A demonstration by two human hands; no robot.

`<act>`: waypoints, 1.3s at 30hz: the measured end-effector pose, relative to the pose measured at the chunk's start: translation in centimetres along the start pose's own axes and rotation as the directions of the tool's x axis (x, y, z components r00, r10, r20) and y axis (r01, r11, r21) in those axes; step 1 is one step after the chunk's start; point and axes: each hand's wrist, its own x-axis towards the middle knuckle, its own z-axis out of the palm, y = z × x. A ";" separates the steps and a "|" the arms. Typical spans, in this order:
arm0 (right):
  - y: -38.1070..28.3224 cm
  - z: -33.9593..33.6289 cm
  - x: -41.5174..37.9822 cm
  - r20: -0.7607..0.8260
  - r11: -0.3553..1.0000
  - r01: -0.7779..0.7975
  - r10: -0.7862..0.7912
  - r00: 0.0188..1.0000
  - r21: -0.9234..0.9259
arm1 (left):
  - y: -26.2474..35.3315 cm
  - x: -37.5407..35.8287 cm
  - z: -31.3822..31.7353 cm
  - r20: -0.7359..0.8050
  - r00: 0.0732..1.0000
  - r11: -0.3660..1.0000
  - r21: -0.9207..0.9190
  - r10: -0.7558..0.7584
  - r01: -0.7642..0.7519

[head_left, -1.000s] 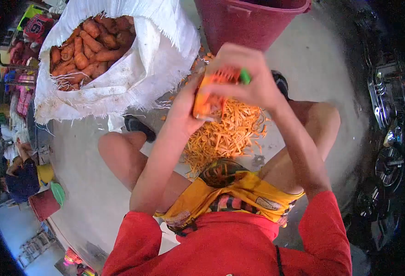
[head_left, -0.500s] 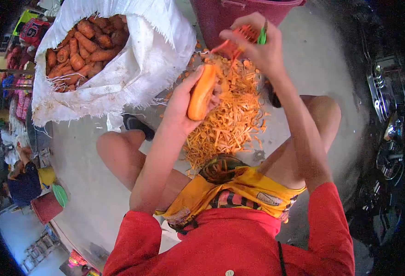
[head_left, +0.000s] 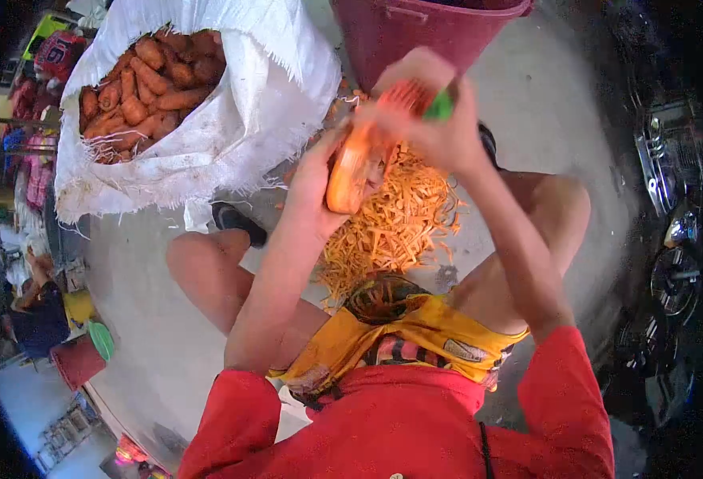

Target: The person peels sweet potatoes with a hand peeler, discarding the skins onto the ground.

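Left hand [head_left: 312, 188] cups a carrot [head_left: 347, 180] while right hand [head_left: 447, 132], arched, grips a red tool [head_left: 407, 96].

We look out from the person's head, forward and steeply down, over the red shirt [head_left: 391, 423] that fills the near edge. From close above, we see the left hand [head_left: 313, 188] and the right hand [head_left: 439, 132] near mid-view, with the peelings [head_left: 391, 227] and the floor [head_left: 148, 319] lower down. Farther out, we face the white sack [head_left: 264, 104] at far left and the bin [head_left: 439, 40] at far centre, cut by the top edge. Our view is very wide, curving at both sides into dark corners.
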 end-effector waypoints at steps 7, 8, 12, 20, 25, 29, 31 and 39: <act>2.8 -1.3 2.9 -0.125 0.935 0.178 -0.226 0.966 -0.307 | -0.1 0.8 -1.6 0.059 0.998 0.999 -0.024 -0.038 0.039; 3.2 -1.3 2.6 -0.131 0.933 0.183 -0.232 0.964 -0.309 | 0.1 0.8 -1.8 0.101 0.990 0.993 -0.052 -0.098 0.103; -0.7 -0.1 0.5 0.196 0.942 0.324 -0.303 0.933 -0.084 | -0.1 -0.3 1.7 -0.126 0.988 0.994 0.079 0.085 -0.075; 1.2 -1.2 1.1 -0.057 0.994 -0.103 0.105 0.993 0.026 | 0.0 0.8 -1.5 0.133 0.988 0.997 -0.016 -0.077 0.080; 0.4 -0.2 0.3 0.203 0.936 0.330 -0.302 0.932 -0.123 | -0.2 0.7 -2.6 0.050 0.999 0.999 0.053 -0.014 0.011; 1.7 -1.6 1.5 0.014 0.993 0.067 -0.066 0.998 -0.098 | -0.2 1.2 -2.6 0.238 0.956 0.965 -0.152 -0.172 0.212; 0.1 -0.4 0.2 0.114 0.995 0.073 -0.080 0.990 0.064 | -0.3 -0.1 -0.7 0.184 0.976 0.979 -0.142 -0.118 0.145; 5.0 -2.0 2.5 -0.086 0.998 0.048 -0.051 0.995 -0.037 | -0.2 1.2 -3.4 0.186 0.974 0.990 -0.031 -0.130 0.138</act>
